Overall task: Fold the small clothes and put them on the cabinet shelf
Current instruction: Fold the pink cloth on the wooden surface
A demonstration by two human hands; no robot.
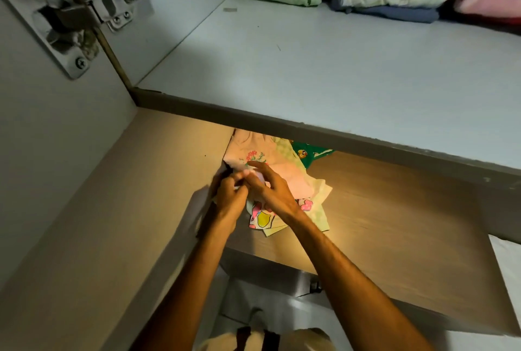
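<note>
Both hands work at the left end of the lit wooden lower shelf, on a loose heap of small clothes: a pale pink flowered piece on top, light green and cartoon-printed ones beneath. The left hand curls its fingers round a fold of pale cloth; the right hand pinches the same fold with bent fingers. The step looks like folding or settling a garment onto the pile; next the fold needs pressing flat and the hands releasing

Pink garment, red floral print; green garment, possibly cartoon print.
</note>
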